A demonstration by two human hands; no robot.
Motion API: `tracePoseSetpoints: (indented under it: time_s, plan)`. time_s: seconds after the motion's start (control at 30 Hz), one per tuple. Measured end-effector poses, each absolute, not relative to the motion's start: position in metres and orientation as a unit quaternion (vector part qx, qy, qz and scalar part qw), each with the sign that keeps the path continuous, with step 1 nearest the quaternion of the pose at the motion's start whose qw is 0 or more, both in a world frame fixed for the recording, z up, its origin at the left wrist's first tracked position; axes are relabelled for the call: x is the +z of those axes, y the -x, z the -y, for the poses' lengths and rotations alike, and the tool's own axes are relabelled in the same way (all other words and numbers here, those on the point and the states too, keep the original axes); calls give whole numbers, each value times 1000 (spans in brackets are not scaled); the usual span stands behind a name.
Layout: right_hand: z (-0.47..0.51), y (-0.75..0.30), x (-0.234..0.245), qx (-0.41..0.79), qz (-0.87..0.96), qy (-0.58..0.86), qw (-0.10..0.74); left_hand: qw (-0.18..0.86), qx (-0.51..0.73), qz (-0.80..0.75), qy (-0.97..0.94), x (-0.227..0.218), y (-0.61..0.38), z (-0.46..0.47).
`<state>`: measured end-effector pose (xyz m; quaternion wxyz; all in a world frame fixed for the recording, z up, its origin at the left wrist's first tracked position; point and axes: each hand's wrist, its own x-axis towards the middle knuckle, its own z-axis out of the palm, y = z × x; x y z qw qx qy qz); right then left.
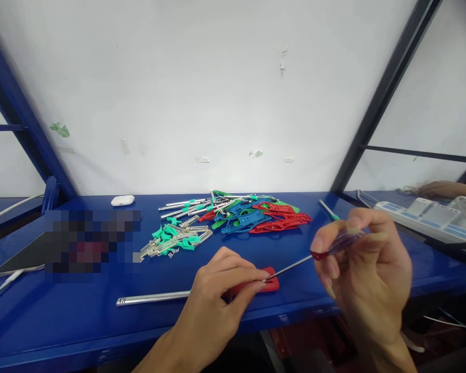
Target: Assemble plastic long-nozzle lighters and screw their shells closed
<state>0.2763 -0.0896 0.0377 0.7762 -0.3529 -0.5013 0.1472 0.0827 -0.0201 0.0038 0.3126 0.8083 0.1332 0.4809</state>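
My right hand is closed round the see-through, red-ended handle of a screwdriver. Its thin shaft slants down to the left, and the tip meets a red plastic piece close to my left fingertips. With thumb and fingers pinched, my left hand presses that piece on the blue table; most of it is hidden. From under the same hand a silver metal rod reaches out to the left, lying flat. Whether rod and red piece are joined cannot be seen.
Behind my hands lie a pile of red, blue and green plastic frames, silver rods with green parts, and small metal-and-green pieces. A white earbud case stands back left. At right are a power strip and another person's hand.
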Motion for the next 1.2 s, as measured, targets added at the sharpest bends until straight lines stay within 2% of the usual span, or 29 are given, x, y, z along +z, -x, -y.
tracePoseSetpoints:
  time_s: [0.77, 1.0, 1.2]
  plan:
    - [88, -277, 44, 175, 544, 332, 750, 292, 481, -161, -811, 0, -89, 21]
    - [88, -284, 50, 91, 598, 378, 701, 242, 423, -171, -856, 1, -117, 10]
    - [80, -293, 43, 152, 613, 430, 645, 221, 373, -206, -877, -5, -128, 8]
